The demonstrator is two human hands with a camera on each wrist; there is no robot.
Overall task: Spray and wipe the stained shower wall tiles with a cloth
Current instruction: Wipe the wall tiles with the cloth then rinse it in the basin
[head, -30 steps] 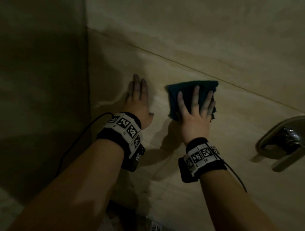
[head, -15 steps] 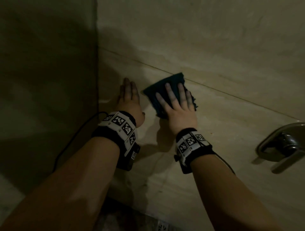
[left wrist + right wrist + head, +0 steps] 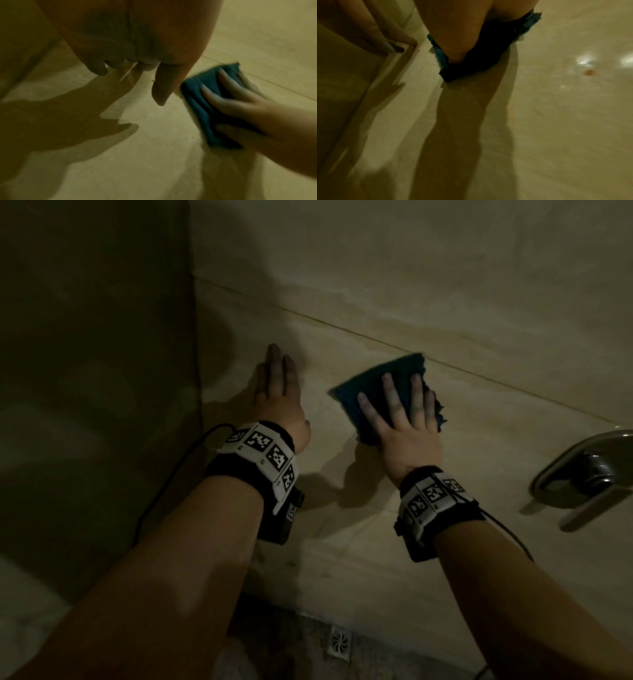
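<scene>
A: The beige shower wall tiles [image 3: 445, 285] fill the view, a grout line slanting across them, a metal faucet handle [image 3: 589, 477] at the right edge.

B: The right hand [image 3: 404, 426] presses the blue cloth [image 3: 373, 385] flat to the tile below that line, fingers straight and spread.

A: The left hand [image 3: 277, 395] lies flat on the wall beside it, fingers straight, holding nothing.

B: A small floor drain [image 3: 339, 642] sits below.

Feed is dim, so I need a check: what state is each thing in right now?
cloth: flat on the wall tile, under the right hand
right hand: fingers spread, pressing the cloth
left hand: flat on bare tile, holding nothing
faucet handle: untouched
floor drain: uncovered
</scene>
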